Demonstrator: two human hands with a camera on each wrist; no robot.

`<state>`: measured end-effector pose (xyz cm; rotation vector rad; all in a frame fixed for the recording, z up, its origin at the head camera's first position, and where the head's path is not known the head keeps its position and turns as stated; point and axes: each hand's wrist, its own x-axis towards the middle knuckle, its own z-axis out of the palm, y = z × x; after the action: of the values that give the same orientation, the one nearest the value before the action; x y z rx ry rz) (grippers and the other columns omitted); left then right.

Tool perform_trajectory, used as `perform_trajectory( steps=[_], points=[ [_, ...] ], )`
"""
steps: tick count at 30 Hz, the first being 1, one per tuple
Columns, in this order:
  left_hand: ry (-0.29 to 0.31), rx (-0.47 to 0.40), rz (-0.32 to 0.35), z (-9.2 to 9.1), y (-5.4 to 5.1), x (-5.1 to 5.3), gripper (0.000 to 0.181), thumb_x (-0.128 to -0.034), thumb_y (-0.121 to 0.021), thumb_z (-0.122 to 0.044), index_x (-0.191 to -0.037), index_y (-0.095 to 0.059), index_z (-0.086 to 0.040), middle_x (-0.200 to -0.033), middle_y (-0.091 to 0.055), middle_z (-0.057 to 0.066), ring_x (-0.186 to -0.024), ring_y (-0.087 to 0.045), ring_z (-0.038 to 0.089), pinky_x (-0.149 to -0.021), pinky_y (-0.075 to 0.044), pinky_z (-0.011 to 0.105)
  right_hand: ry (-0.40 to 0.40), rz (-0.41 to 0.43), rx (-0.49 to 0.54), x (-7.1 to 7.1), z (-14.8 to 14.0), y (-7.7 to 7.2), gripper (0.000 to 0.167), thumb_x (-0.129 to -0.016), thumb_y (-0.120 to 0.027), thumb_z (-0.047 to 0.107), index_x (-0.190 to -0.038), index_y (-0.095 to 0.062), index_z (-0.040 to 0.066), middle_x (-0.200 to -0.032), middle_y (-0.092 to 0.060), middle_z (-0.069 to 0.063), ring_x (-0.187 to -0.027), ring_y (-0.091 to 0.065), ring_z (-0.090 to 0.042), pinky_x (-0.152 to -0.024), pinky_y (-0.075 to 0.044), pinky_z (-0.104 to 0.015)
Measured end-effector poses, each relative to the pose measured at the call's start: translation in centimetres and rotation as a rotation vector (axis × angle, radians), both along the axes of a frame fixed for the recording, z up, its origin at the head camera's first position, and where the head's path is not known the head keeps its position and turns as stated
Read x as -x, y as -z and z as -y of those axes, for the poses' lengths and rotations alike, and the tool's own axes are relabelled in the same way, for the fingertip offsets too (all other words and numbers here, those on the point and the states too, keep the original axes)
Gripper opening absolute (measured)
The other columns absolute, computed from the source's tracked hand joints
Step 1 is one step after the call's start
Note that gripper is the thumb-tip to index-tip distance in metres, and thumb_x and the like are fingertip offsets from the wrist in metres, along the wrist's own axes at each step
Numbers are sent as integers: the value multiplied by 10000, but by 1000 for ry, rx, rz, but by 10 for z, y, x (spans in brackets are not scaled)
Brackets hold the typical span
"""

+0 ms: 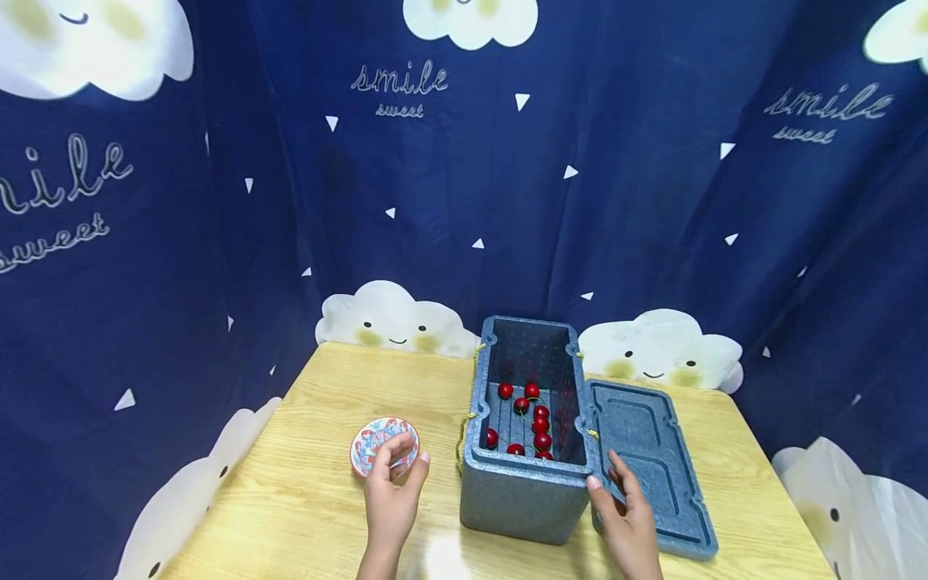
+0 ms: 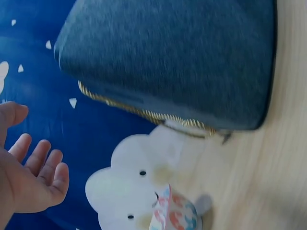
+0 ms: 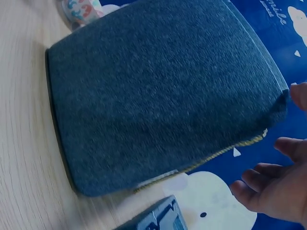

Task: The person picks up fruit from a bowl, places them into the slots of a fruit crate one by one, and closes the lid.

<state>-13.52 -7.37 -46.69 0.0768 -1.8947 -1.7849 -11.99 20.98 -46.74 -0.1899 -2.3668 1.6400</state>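
A deep blue-grey foam box [image 1: 525,507] stands with its top uncovered, yellow ropes along its sides. Several red cherries [image 1: 541,441] with stems are scattered over its floor. To the left of it is a small bowl [image 1: 365,435] with a red and blue pattern. My left hand [image 1: 391,499] hovers in front of that bowl, partly covering it, fingers loosely bent and nothing held. Beside the box's front right corner is my right hand [image 1: 629,515], fingers relaxed and grasping nothing. In the right wrist view its thumb [image 3: 299,95] is close to the rim; contact cannot be told.
The box's flat lid [image 1: 641,435] lies on the wooden table [image 1: 304,499], right of the box and partly behind my right hand. A dark blue curtain [image 1: 464,177] with cloud prints hangs around the table's back and sides.
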Motion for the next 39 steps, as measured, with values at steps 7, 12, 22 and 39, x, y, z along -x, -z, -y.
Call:
perform_trajectory(
  steps=[7, 12, 22, 39],
  points=[
    [3, 46, -66, -26, -27, -17, 352, -771, -698, 56, -1105, -588, 37, -1084, -624, 100, -1001, -560, 234, -813, -443, 379, 98, 14, 5, -10, -10, 1, 530, -935, -575, 236, -1379, -400, 6, -1380, -402, -183, -1247, -367, -316, -841, -377, -137],
    [-12, 98, -190, -43, -41, -22, 386, -726, -694, 114, -1090, -586, 48, -1065, -621, 141, -988, -568, 280, -776, -456, 366, 165, -35, -21, -12, -19, 6, 453, -923, -594, 182, -1321, -478, -1, -1330, -458, -141, -1176, -435, -192, -783, -359, -51],
    [93, 91, -311, -76, -56, -26, 431, -721, -680, 134, -1121, -576, 11, -1121, -580, 90, -1052, -524, 224, -793, -411, 384, 274, -38, -12, -14, -35, 10, 434, -908, -615, 181, -1287, -518, -10, -1217, -521, -23, -1047, -458, 25, -778, -366, -59],
    [226, 196, -592, -131, -46, -15, 426, -702, -679, 93, -1103, -576, -10, -1122, -567, 133, -1025, -559, 278, -786, -476, 343, 429, -94, 101, -20, -65, 16, 430, -882, -639, 108, -1278, -529, -19, -991, -518, 215, -910, -488, 93, -746, -367, -57]
  ],
)
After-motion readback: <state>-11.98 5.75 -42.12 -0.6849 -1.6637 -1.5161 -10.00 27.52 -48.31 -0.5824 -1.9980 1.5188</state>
